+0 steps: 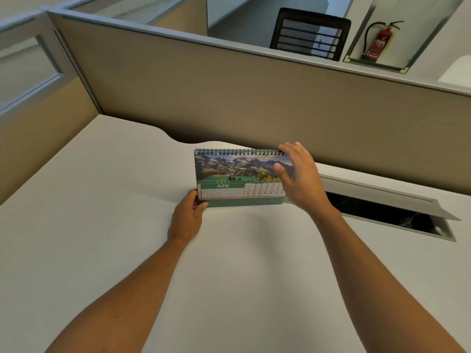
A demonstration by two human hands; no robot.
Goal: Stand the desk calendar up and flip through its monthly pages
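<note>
While the desk calendar [239, 177] stands upright at the centre of the frame, both bare forearms reach up from the lower corners toward it. Left hand [187, 217]: wrist straight, thumb and fingers closed on the calendar's lower left corner, pinching the green base edge. Right hand [298, 179]: raised higher, palm turned toward the page, fingers loosely spread; fingertips [285, 147] sit at the right end of the spiral binding, thumb lies on the mountain photo. Whether it actually grips a page, cannot tell.

Page facing the camera reads JUNE, green banner, date grid at lower right partly covered by the right hand. Black wire coils run along the top edge.

Surface: plain white desk [114, 200], wavy cut-out along its far edge. Right of centre, an open cable hatch [387, 210] with a grey lid tilted up, dark inside.

Room: beige partition panel [229, 98] with grey trim just behind the calendar. Upper middle, black mesh office chair [309, 34]. Upper right, red fire extinguisher [381, 42] in a wall recess.
</note>
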